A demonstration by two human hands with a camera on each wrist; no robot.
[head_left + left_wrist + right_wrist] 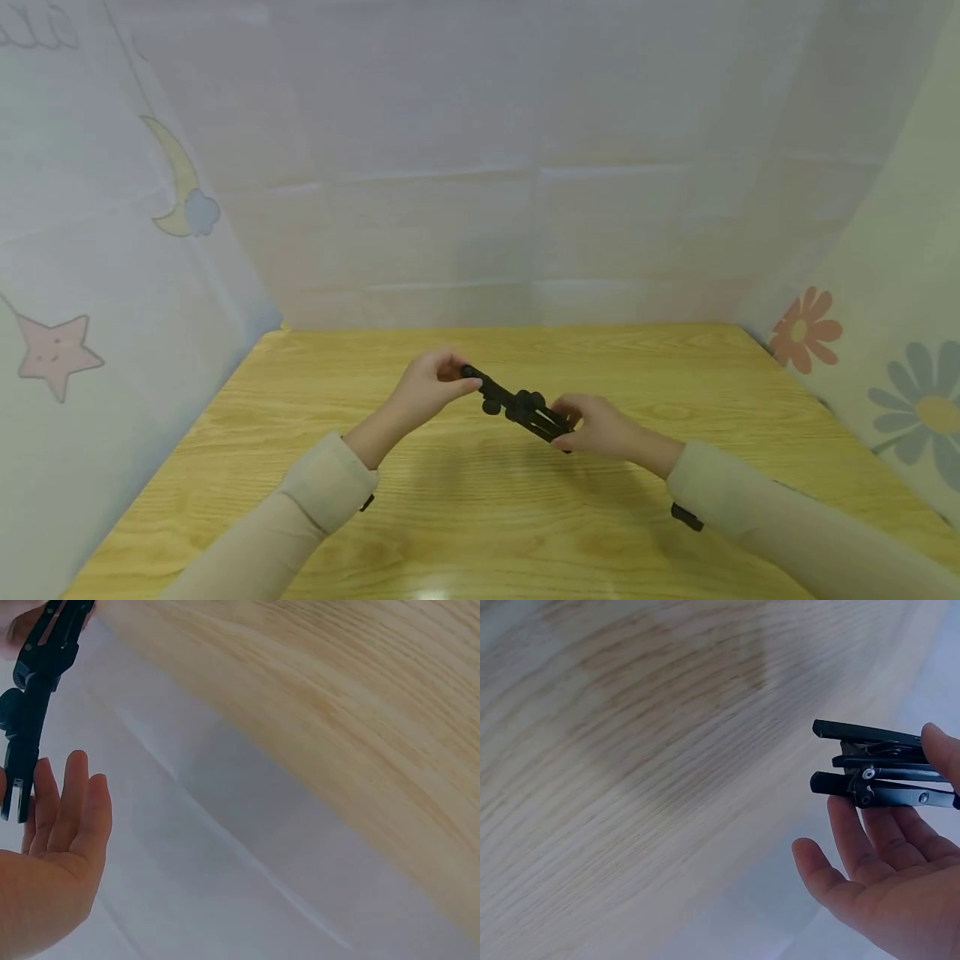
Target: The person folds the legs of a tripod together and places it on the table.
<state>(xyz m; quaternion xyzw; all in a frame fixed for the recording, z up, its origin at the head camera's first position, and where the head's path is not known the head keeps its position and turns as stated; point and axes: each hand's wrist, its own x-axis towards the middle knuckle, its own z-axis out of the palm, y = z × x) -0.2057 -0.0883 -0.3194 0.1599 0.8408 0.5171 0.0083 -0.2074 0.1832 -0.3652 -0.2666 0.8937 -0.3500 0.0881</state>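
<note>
A small black tripod [501,397] with folded legs is held above the table, slanting down to the right in the head view. My left hand [426,390] pinches its upper end between thumb and fingers. At the lower end, my right hand [602,429] grips the legs. In the left wrist view, the tripod [30,724] ends in a forked tip beside the fingers of my left hand [64,862], the thumb mostly cut off. The right wrist view shows the leg ends [889,796] between thumb and fingers of my right hand [889,877].
The wooden table [465,533] lies under both hands. A pale cloth backdrop [420,233] rises behind it, with printed sides: a moon [180,179] and star [56,354] on the left, flowers [806,329] on the right. Small dark devices [686,517] sit at the cuffs.
</note>
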